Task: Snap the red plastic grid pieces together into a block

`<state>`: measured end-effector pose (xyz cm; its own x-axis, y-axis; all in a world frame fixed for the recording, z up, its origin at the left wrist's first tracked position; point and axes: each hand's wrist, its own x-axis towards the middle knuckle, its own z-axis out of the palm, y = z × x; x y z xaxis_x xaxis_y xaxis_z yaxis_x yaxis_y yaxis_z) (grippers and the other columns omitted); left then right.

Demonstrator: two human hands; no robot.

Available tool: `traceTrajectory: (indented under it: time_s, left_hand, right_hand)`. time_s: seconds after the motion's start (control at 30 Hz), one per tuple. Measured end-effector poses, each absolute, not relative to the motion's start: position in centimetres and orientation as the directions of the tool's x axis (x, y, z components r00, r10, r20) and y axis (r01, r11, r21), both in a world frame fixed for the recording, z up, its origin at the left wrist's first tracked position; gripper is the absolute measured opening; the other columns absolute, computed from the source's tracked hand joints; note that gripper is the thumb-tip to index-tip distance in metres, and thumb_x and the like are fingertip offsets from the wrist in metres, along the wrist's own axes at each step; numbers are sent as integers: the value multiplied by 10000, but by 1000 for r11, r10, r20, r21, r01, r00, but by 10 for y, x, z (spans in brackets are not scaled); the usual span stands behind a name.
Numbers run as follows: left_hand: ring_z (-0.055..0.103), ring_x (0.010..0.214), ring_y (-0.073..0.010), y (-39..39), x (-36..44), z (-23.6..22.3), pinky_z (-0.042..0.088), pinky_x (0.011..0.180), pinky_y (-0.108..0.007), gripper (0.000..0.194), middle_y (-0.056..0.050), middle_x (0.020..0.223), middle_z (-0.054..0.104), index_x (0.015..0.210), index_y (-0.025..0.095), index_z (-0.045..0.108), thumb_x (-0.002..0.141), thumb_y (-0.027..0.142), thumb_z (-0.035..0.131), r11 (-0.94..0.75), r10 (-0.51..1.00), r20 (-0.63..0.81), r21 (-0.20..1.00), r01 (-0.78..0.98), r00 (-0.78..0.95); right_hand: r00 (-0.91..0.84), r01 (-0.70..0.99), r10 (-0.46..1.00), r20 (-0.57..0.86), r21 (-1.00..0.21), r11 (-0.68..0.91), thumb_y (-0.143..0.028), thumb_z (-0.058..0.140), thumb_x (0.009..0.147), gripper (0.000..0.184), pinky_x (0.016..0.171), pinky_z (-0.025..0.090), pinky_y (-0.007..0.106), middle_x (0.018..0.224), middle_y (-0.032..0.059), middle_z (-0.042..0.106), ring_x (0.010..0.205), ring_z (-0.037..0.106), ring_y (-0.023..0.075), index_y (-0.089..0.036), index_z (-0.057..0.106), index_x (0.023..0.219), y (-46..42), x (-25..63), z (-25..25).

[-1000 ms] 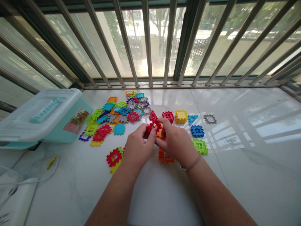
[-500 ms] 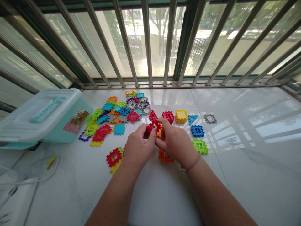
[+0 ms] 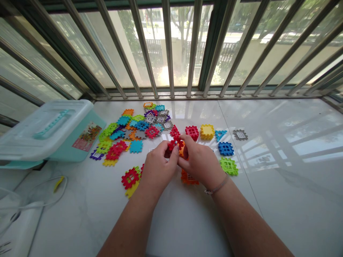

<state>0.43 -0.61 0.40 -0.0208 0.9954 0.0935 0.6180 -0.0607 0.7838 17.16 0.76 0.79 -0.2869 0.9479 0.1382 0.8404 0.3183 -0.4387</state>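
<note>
- Left hand [image 3: 162, 161]: a narrow grip is pinching the red piece [image 3: 173, 144].
- Right hand [image 3: 200, 161]: a wider grip is holding it, forefinger uppermost.
- Red piece: showing toothed edges between both hands, orange piece [image 3: 182, 151] adjoining.

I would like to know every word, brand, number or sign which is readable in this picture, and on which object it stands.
No text is readable, so there is nothing to quote.
Label on the side of the teal box: colourful, partly pink; any print is too small and blurred.
Red toothed piece between left hand and right hand: no lettering visible.
Loose toothed pieces: no lettering can be made out.
</note>
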Motion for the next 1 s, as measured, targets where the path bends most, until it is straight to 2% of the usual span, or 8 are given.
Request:
traceTrajectory:
  time_s: [0.37,1.0]
  left_hand:
    - [641,709,-189,-5,5,4,409,686,-318,286,10,760,700,855,251,613,1050,460,614,-62,995,97,773,632,-20]
    - [678,727,-189,-6,4,4,440,693,-311,295,5,778,729,882,248,654,1062,478,605,-71,993,112,783,617,-28]
  right_hand:
    - [-292,853,950,116,-418,313,-390,607,1052,500,643,433,313,997,77,871,819,824,270,-190,596,1510,9,172,9]
    - [-289,821,938,191,-455,346,-427,647,1043,472,629,381,305,904,47,840,730,775,235,-188,632,1449,8,173,7]
